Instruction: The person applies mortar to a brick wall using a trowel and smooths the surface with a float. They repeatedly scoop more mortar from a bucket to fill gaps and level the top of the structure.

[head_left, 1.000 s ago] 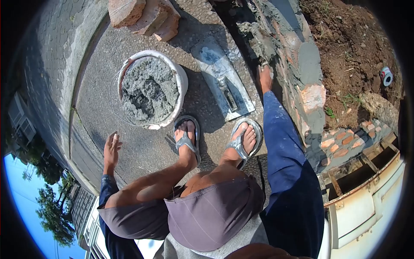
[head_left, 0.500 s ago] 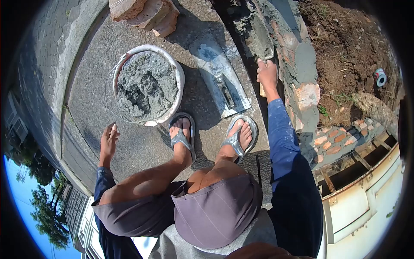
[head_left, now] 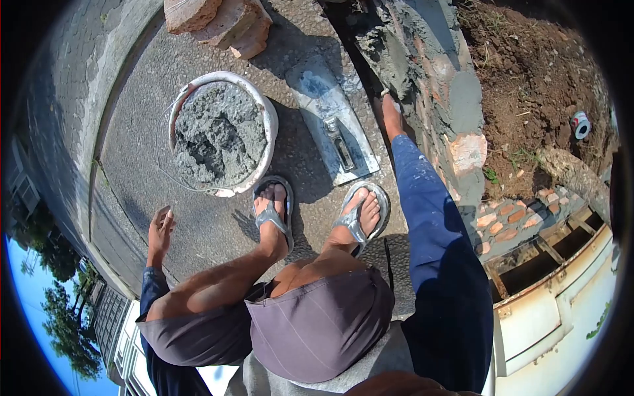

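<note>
My right hand (head_left: 391, 113) is closed round the handle of a trowel, low in the gap beside the brick wall (head_left: 444, 69). Little of the trowel shows; its blade is hard to tell from the wet mortar (head_left: 389, 63) ahead of the hand. My left hand (head_left: 160, 231) hangs empty with fingers loosely apart, below and left of a white bucket (head_left: 271, 129). Grey mortar (head_left: 221, 132) fills much of that bucket. Between bucket and wall, a plastering float (head_left: 333, 125) lies on the pavement with its handle up.
Broken brick pieces (head_left: 221, 23) sit beyond the bucket. My sandalled feet (head_left: 360, 214) stand on the pebbled pavement (head_left: 142, 145). Across the wall is bare soil (head_left: 528, 92) with a small can-like object (head_left: 581, 125). A rusty white metal panel (head_left: 555, 310) lies at lower right.
My right hand has moved down and left into the gap, turning the trowel so less of it shows. My left hand has dropped slightly. The view has shifted a little.
</note>
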Available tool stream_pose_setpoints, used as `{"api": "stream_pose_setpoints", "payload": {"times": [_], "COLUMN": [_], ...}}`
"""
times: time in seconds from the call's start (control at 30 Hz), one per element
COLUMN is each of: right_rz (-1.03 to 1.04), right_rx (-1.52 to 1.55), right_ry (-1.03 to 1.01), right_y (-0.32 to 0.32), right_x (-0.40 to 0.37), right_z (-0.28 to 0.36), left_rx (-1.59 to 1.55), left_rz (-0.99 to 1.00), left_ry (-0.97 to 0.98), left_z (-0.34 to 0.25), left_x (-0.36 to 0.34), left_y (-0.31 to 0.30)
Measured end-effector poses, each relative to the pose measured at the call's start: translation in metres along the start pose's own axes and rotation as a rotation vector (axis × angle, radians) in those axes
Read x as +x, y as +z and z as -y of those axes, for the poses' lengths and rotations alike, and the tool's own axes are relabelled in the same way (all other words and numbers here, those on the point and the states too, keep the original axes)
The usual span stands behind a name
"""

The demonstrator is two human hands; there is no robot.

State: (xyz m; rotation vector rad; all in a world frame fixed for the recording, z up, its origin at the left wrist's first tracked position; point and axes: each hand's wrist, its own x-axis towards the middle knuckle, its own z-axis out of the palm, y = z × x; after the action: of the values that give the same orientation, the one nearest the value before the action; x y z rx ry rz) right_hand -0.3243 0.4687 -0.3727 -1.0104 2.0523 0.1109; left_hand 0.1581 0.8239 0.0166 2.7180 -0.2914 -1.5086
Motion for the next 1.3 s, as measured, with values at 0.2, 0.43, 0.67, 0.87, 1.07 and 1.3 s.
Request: {"api": "stream_pose_setpoints", "payload": {"times": [0.2, 0.43, 0.67, 0.87, 1.07, 1.3], "right_rz": [0.083, -0.036, 0.119, 0.179, -0.117, 0.290], "right_rx": [-0.081, 0.020, 0.202, 0.373, 0.033, -0.168], "right_ry": [-0.441, -0.378, -0.280, -0.355, -0.650, 0.043], "right_y": [0.005, -0.017, -0.059, -0.099, -0.107, -0.052], "right_x": [0.015, -0.026, -0.055, -0.091, -0.092, -0.016], "right_z": [0.075, 0.099, 0.114, 0.114, 0.018, -0.096], "left_rx": [0.007, -0.026, 0.002, 0.034, -0.006, 0.078], "left_rz": [-0.047, -0.061, -0.054, 0.006, -0.070, 0.016], "left_ry": [-0.023, 0.089, 0.074, 0.105, 0.121, 0.016], "left_z": [-0.022, -0.054, -0.027, -0.038, -0.033, 0.008], "left_x": [-0.012, -0.012, -0.006, -0.002, -0.005, -0.013], "left_y": [0.006, 0.010, 0.015, 0.012, 0.010, 0.005]}}
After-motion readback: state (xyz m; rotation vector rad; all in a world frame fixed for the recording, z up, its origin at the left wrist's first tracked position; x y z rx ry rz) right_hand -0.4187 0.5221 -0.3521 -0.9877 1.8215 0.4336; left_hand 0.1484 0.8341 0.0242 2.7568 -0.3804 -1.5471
